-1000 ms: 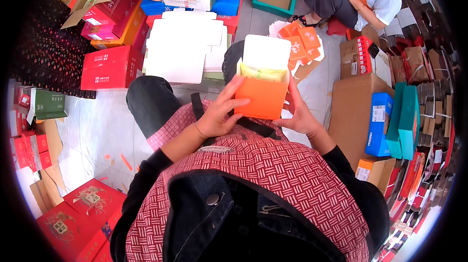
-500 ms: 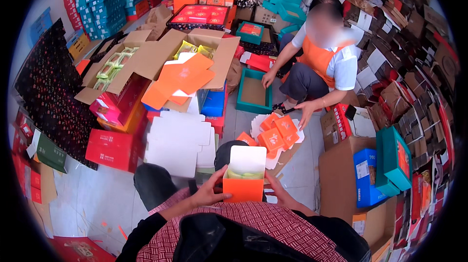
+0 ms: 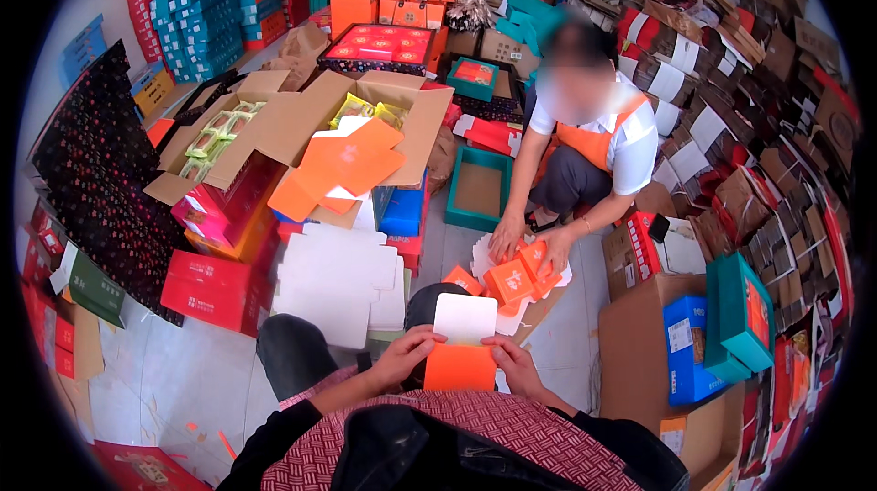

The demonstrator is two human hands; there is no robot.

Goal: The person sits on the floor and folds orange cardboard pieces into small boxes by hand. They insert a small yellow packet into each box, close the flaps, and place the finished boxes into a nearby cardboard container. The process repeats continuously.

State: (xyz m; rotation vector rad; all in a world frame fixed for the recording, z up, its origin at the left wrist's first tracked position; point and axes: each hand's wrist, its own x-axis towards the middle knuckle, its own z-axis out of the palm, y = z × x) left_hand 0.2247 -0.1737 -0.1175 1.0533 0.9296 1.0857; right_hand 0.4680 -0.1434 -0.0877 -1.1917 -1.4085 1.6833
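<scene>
Since the earlier frame, we note that the wearer's left hand (image 3: 406,354) has shifted from the side of the orange box (image 3: 459,369) up to its top left corner, the right hand (image 3: 517,364) has come up to the top right corner, and the co-worker's hands (image 3: 505,235) have both come onto the small orange cartons (image 3: 512,281). We find the box at the wearer's lap, directly between the two hands and touching both; neither is appreciably nearer. Both hands are drawn in narrow, gripping the corners at the base of the white flap (image 3: 466,318). The flap stands raised at the far end, a pale yellow-green strip showing below it. Box and flap together run lengthwise away from the wearer, across the line joining the hands; foreshortening prevents us from confirming the box's own long axis.
</scene>
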